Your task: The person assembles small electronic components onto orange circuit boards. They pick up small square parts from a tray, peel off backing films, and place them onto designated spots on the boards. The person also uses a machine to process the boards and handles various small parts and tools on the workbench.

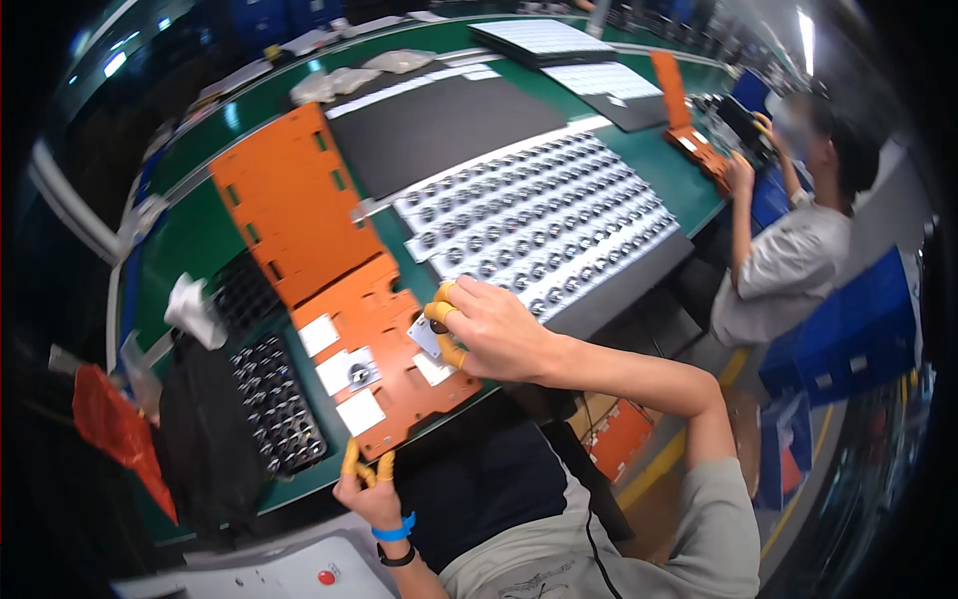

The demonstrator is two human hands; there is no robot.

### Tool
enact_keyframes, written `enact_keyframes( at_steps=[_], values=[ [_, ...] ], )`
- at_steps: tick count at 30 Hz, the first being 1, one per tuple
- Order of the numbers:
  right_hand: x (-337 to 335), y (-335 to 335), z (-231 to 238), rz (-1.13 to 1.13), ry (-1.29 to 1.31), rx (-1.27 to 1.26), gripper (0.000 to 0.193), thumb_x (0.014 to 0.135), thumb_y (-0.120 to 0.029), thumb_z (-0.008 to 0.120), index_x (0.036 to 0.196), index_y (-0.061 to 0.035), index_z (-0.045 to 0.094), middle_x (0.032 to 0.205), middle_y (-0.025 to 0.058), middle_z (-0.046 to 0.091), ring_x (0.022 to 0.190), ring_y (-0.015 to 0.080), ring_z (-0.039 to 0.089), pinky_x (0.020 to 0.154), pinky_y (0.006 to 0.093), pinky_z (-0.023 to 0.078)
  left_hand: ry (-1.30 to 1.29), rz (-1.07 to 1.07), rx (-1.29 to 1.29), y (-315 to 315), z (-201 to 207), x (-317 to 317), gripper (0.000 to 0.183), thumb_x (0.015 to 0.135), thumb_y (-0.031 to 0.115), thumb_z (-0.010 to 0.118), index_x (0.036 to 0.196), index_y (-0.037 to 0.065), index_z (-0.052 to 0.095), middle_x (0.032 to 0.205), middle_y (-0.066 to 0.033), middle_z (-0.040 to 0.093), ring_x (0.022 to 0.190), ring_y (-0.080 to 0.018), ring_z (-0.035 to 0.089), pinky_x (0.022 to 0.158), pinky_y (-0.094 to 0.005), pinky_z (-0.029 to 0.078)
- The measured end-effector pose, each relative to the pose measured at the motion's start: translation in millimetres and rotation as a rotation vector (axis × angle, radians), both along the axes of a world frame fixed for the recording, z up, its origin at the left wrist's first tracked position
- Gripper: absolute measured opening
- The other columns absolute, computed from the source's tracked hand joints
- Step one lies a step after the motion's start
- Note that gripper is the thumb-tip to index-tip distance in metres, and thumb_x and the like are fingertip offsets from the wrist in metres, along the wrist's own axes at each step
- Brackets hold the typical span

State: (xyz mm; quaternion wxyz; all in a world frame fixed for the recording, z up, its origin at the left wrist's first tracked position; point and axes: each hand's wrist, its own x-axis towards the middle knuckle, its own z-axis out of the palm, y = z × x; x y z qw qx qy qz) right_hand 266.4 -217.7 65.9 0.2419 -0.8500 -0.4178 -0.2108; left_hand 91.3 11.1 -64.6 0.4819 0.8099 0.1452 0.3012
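My right hand (489, 329), with orange finger cots, pinches a small white square plate (425, 334) with a dark round part against the near end of an orange fixture board (299, 210). Other white plates (351, 371) lie on that board's near section. My left hand (367, 479), also in orange cots and wearing a blue wristband, rests at the table's near edge just below the board; its fingers are curled and nothing shows in them.
A white tray of several small round metal parts (544, 225) lies right of the board, a dark tray of parts (274, 399) to the left, a black bag (205, 439) beside it. Another person (788, 260) works at the table's right end.
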Motion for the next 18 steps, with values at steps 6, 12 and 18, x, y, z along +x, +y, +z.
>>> enact_keyframes(
  at_steps=[6, 12, 18],
  values=[
    [-1, -123, 9, -0.378, 0.089, 0.188, 0.031, 0.076, -0.002, 0.071, 0.107, -0.0001, 0.064, 0.102, 0.0148, 0.059, 0.093, 0.0310, 0.061, 0.080, 0.0383, 0.052, -0.022, 0.002, 0.002, 2, -2, -2, 0.055, 0.073, 0.014, 0.087, 0.121, -0.003, 0.066, 0.062, 0.0061, 0.036, 0.056, -0.0055, 0.026, 0.049, -0.0246, 0.019],
    [18, -288, -28, -0.843, -0.103, 0.129, 0.027, 0.086, -0.004, 0.065, 0.112, -0.0009, 0.064, 0.104, 0.0156, 0.060, 0.098, 0.0327, 0.059, 0.086, 0.0383, 0.048, -0.019, -0.013, 0.003, 2, -6, 0, 0.053, 0.077, 0.016, 0.085, 0.123, -0.002, 0.065, 0.065, 0.0062, 0.039, 0.057, -0.0059, 0.025, 0.050, -0.0246, 0.018],
    [20, -350, -71, -1.005, -0.020, 0.152, 0.028, 0.084, -0.003, 0.066, 0.113, -0.0022, 0.064, 0.104, 0.0146, 0.062, 0.098, 0.0306, 0.061, 0.087, 0.0384, 0.049, -0.030, -0.013, -0.028, 0, -6, -1, 0.050, 0.081, 0.015, 0.082, 0.124, -0.004, 0.064, 0.074, 0.0053, 0.051, 0.059, -0.0041, 0.031, 0.052, -0.0215, 0.021]
  ],
)
